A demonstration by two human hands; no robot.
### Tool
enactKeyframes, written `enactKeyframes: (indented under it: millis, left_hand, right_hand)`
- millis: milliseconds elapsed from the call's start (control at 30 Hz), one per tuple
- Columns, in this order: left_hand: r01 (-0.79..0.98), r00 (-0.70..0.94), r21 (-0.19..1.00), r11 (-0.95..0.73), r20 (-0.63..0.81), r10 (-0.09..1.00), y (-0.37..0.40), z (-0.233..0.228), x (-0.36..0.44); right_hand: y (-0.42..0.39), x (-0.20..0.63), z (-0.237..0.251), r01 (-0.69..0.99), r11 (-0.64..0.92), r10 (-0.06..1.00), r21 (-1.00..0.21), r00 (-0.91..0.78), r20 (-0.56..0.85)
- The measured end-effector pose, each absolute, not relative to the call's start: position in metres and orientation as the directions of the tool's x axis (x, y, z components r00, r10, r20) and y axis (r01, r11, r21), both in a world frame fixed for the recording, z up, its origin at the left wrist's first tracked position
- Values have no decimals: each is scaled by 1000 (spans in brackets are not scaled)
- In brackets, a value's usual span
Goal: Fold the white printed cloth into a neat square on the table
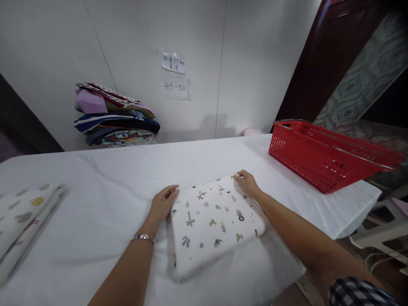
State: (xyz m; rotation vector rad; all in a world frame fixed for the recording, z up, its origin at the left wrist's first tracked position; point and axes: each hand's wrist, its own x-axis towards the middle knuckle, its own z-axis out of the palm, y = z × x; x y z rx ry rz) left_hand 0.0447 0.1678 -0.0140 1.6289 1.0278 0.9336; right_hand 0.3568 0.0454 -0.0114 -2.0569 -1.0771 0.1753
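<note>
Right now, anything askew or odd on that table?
Only the red basket: it overhangs the table's right edge, tilted. The folded printed cloth lies flat, left hand and right hand on its far corners.
</note>
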Motion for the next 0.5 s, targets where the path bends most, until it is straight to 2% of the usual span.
enactKeyframes:
  millis: [167,400,500]
  left_hand:
    - [233,353,949,-213,121,928,172,-21,46]
    - [235,330,949,-211,126,936,171,-19,48]
    - [249,325,946,-206,119,938,173,-23,48]
  right_hand:
    - [48,366,-16,568,-434,710,-700,693,122]
    - [51,366,-17,590,-438,739,-678,666,102]
    - [50,365,-18,640,-438,762,-631,637,118]
